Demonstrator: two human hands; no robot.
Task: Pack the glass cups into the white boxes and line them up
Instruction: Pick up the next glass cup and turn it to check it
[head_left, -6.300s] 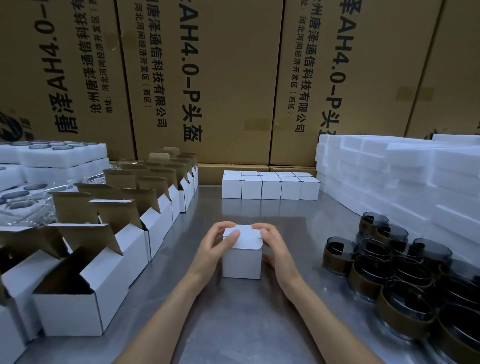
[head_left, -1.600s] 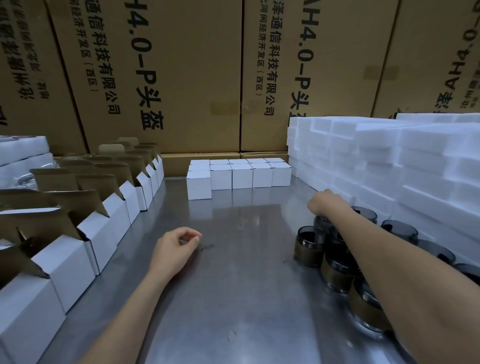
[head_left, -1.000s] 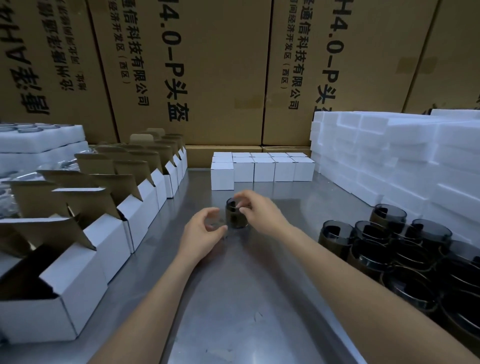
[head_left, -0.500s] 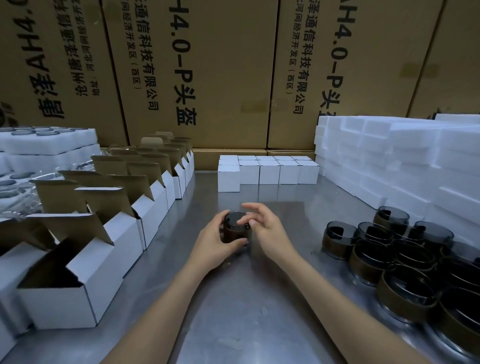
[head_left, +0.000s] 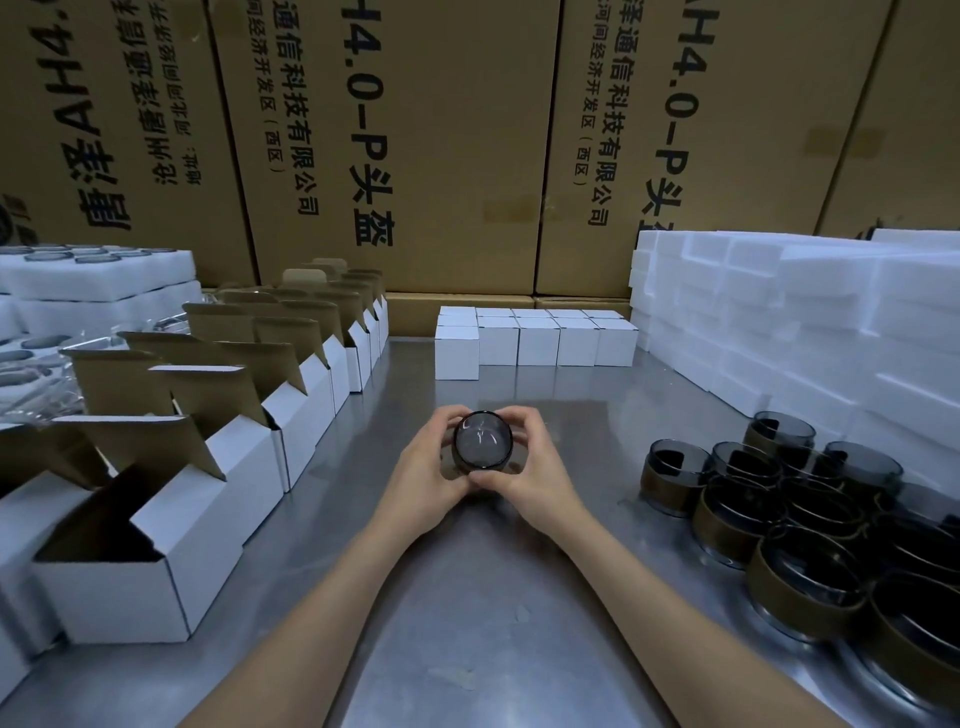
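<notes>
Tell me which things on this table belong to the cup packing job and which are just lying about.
Part of the job:
- glass cup, held by left hand and right hand
- waiting cups
- open white boxes
- closed white boxes, lined up

Lying about:
- foam blocks
- brown cartons
- foam trays

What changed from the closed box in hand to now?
The closed box went to the packed boxes at the back, standing as a new front row. The right hand fetched a glass cup from the cup cluster and brought it to centre; the left hand joined, and both grip it, tipped on its side. Open boxes and foam blocks stayed put.
</notes>
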